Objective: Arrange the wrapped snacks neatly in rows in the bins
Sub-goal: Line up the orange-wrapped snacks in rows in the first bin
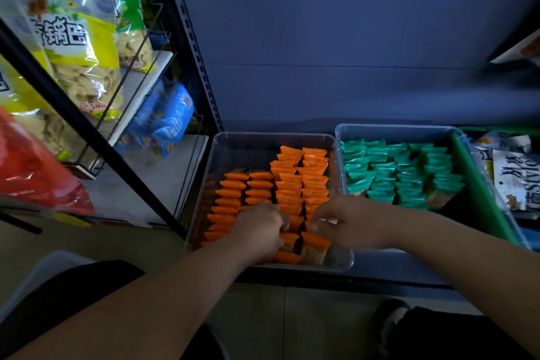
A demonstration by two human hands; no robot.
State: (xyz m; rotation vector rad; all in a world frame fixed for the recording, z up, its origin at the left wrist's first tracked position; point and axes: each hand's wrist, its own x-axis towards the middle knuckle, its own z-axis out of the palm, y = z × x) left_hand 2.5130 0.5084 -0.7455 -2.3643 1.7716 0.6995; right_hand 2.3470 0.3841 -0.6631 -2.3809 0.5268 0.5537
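Orange snacks: Wrapped orange snacks [287, 184] stand packed in four rows running front to back inside a clear bin [204, 184] on a low shelf; the two right-hand rows reach farther towards the back wall than the two left-hand ones.
Left hand: The left hand [257, 228] lies over the near end of the middle rows, knuckles up, fingers curled down among the packets; whether they clasp one cannot be told.
Right hand: The right hand [350, 225] comes in from the right at the same depth, its fingertips [315, 226] bent in against the orange packets of the right-hand rows; a firm pinch cannot be told from a touch.
Loose packets: At the bin's near edge a few orange packets lie tilted, out of line with the rows.
Green snacks: Just beside, to the right, a second clear bin [380, 129] holds green snacks [403, 175] in rows, the near ends less even.
Further right: A green crate wall [479, 184] runs along that bin's far side, with white printed packs [517, 178] beyond it.
Backdrop: A blue-grey panel [350, 38] rises behind both bins.
Left rack: A black wire rack [140, 73] holds large yellow snack bags [84, 52], a blue bag [166, 117] lower down, and a red bag [32, 172] nearest the camera.
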